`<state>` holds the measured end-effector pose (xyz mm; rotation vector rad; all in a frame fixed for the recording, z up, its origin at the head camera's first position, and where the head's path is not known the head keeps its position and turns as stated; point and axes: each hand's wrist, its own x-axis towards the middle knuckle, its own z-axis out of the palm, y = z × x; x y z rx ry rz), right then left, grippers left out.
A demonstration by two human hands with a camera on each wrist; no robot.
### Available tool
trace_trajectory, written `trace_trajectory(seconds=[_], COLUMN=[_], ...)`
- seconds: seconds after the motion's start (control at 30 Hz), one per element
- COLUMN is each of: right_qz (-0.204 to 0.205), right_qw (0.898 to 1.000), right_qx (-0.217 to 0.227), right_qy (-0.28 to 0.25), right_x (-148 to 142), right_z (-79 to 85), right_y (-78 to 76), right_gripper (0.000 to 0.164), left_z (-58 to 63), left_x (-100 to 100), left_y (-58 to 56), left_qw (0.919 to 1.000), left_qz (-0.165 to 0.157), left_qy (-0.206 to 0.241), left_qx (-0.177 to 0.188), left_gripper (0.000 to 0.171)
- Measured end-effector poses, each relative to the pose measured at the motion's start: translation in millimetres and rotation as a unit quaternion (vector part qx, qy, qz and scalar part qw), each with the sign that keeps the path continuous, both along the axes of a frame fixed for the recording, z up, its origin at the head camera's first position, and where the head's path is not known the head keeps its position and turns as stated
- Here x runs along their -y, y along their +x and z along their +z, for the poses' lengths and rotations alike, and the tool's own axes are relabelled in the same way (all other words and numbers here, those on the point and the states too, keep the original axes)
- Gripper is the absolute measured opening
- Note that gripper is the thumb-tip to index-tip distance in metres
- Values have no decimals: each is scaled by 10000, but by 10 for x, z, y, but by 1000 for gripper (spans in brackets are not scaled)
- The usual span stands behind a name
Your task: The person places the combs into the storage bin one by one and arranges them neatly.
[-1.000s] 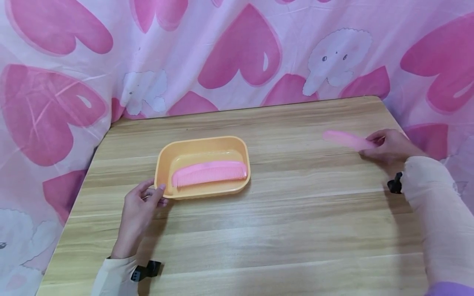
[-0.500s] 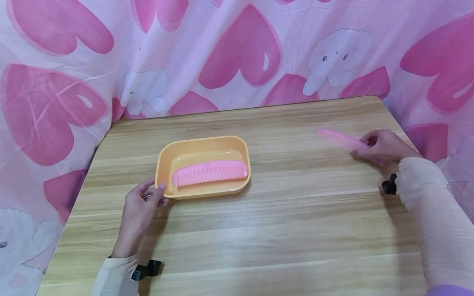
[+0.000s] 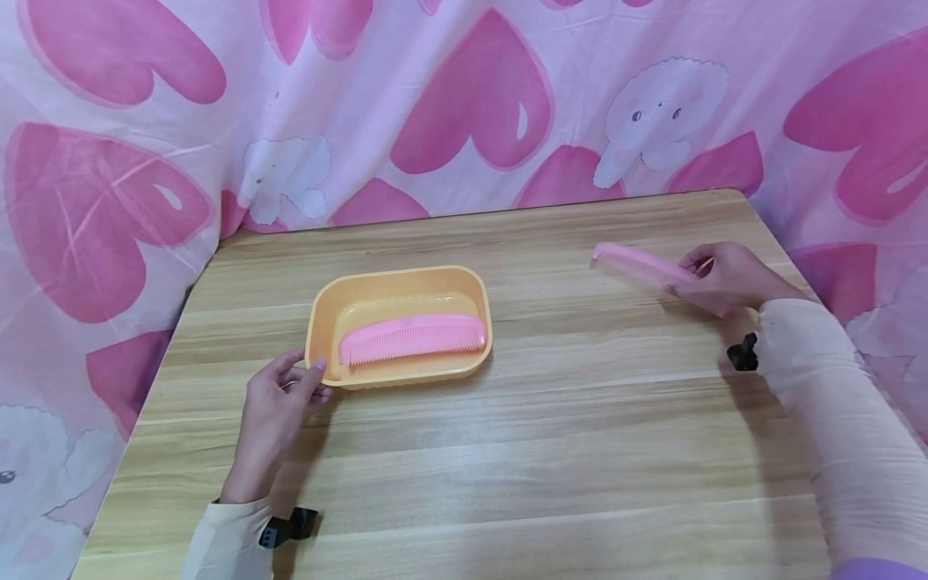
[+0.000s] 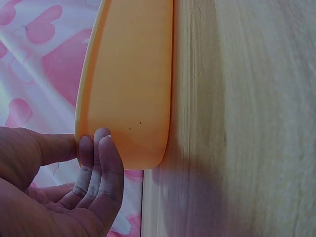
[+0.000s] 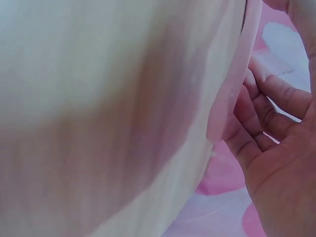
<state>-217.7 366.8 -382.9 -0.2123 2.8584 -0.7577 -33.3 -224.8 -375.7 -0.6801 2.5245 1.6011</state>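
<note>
An orange-yellow plastic basin [image 3: 399, 278] stands on the wooden table, left of the middle. Inside it lies a pink comb [image 3: 413, 337], teeth toward the near side. My left hand [image 3: 274, 415] pinches the basin's near left corner, thumb over the rim and fingers against the outer wall, as the left wrist view shows of the basin [image 4: 131, 74]. Over the right side of the table, my right hand [image 3: 732, 275] holds a second pink comb [image 3: 638, 262] by its right part, its other end pointing left. In the right wrist view this comb [image 5: 227, 103] runs along the fingers.
The wooden table [image 3: 551, 451] reaches back to a pink heart-patterned curtain [image 3: 471, 97], which also hangs along both sides. A black wrist camera mount [image 3: 290, 528] sits at the left sleeve, another mount [image 3: 743, 353] at the right sleeve.
My right hand has moved left and slightly away with the second comb, whose teeth now show. The left hand and the basin have stayed in place.
</note>
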Motion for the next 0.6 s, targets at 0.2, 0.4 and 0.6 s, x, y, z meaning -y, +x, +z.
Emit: trace_trajectory(seconds=[0.2, 0.4, 0.6], right_qz=[254, 505, 770], right_qw=[9996, 9983, 9963], right_qx=[-82, -170, -250], right_qy=[3, -227, -301], right_x=[229, 534, 890], right_z=[139, 271, 407], right_y=[-45, -73, -93], right_gripper=[54, 49, 46], left_z=[0, 6, 15], left_x=[-1, -3, -5], left_y=[2, 8, 8], left_qw=[10000, 10000, 10000], left_qz=[16, 22, 52], left_qy=[-59, -27, -12], left_qx=[-40, -28, 38], left_gripper=[59, 59, 59])
